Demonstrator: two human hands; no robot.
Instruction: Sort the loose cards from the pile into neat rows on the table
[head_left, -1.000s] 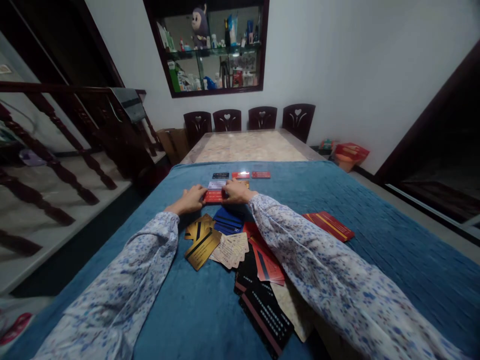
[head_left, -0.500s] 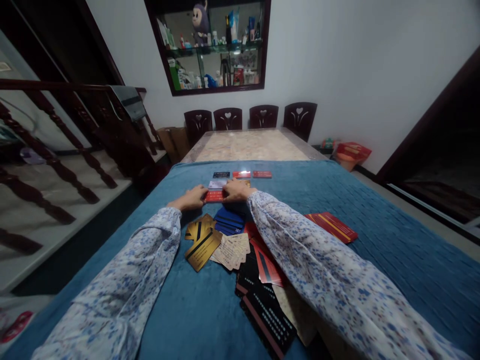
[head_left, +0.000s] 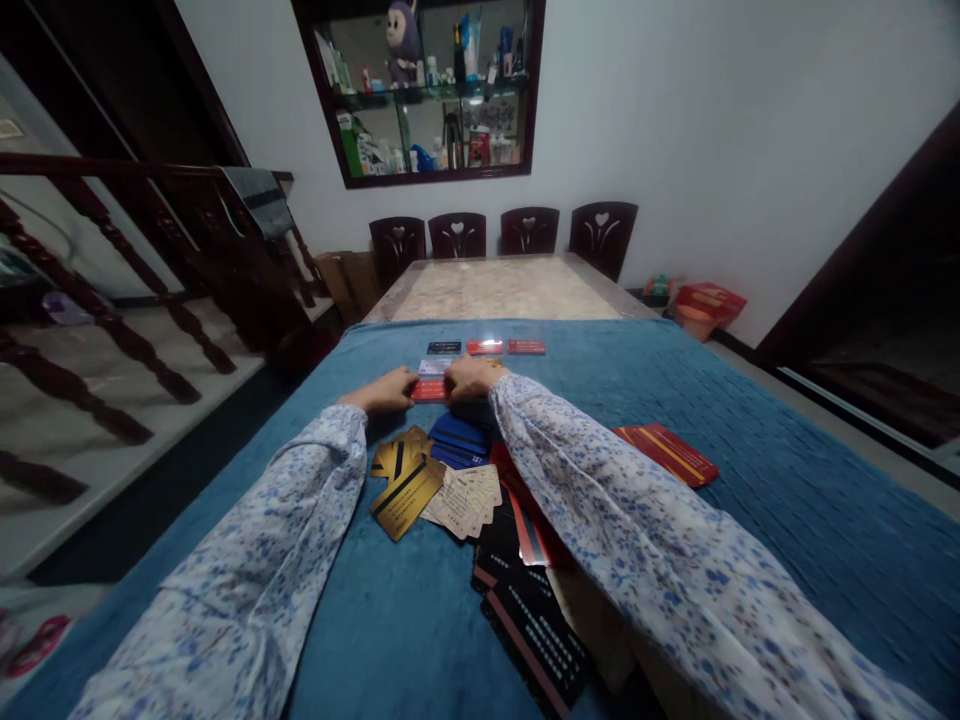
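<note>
Both my hands reach far over a blue cloth (head_left: 697,400) and meet on a small stack of red cards (head_left: 429,391). My left hand (head_left: 386,390) grips the stack's left end, fingers curled. On the right end rests my right hand (head_left: 469,377), fingers closed over it. A pale card (head_left: 433,366) lies just behind the stack. Beyond it a black card (head_left: 443,347) and two red cards (head_left: 503,347) lie in a row. Under my arms spread gold cards (head_left: 405,480), blue cards (head_left: 459,440), beige cards (head_left: 465,500) and black cards (head_left: 532,630).
A separate pile of red cards (head_left: 666,452) lies to the right on the cloth. The marble tabletop (head_left: 495,290) shows beyond the cloth, with several dark chairs (head_left: 502,232) at its far end. A wooden stair railing (head_left: 135,290) runs along the left. A glass cabinet (head_left: 427,90) hangs on the wall.
My hands have drawn slightly closer together on the red stack. The view has shifted a little; the cards on the cloth lie as before.
</note>
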